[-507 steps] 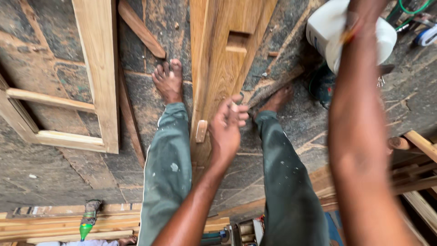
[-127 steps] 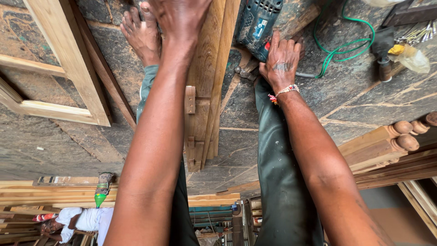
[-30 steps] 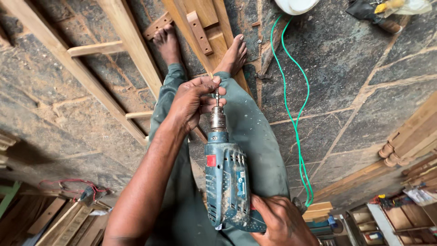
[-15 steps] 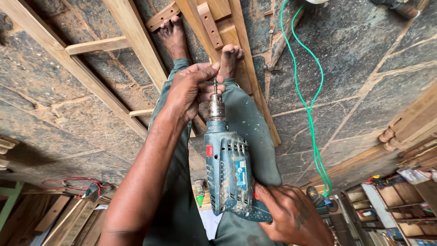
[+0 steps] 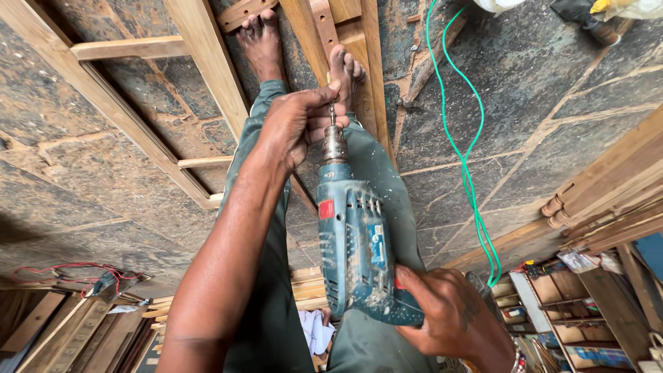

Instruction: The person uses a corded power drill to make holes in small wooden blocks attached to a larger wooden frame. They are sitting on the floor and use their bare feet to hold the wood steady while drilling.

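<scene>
We now hold the drill (image 5: 359,255) over our lap, above the stone floor (image 5: 103,207): right hand (image 5: 452,321) gripping its handle, left hand (image 5: 297,124) fingers (image 5: 324,97) closed around the bit (image 5: 332,114), lifted closer than before.

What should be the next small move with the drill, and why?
Probably tighten the chuck before drilling: the left hand pinches the bit at the chuck, while the right hand holds the blue drill over the lap, away from the wood.
</scene>
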Demonstrator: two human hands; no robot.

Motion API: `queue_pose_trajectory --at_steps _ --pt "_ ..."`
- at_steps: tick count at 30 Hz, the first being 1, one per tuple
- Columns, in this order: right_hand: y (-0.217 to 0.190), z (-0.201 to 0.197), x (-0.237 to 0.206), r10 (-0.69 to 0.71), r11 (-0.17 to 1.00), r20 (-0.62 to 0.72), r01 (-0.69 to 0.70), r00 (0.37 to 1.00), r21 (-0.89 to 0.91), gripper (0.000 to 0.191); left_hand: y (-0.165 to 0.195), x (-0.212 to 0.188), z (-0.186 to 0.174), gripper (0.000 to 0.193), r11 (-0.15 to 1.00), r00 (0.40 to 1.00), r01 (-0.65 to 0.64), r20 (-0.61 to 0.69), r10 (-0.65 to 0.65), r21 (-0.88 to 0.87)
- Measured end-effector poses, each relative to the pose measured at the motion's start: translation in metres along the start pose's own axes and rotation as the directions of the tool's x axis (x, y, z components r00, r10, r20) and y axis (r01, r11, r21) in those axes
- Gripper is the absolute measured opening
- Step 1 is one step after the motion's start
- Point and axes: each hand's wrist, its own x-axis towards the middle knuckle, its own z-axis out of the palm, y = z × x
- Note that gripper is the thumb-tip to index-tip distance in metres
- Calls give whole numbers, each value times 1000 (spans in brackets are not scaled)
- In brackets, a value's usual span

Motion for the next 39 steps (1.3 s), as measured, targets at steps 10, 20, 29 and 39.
queue_pose_trajectory --at_steps 10,20,29,39 --pt "21 -9 24 0 1000 -53 1 999 22 60 -1 34 2 30 1000 1000 -20 13 20 -2" --pt "82 -12 113 -85 991 -153 99 985 86 47 5 143 -22 25 996 997 -74 -28 75 54" --pt "100 -1 141 -83 974 -209 124 974 188 45 -19 208 -53 24 984 982 -173 -86 168 -48" --pt "114 8 149 -29 897 -224 124 974 425 55 -15 215 -46 25 979 972 -201 -121 203 26"
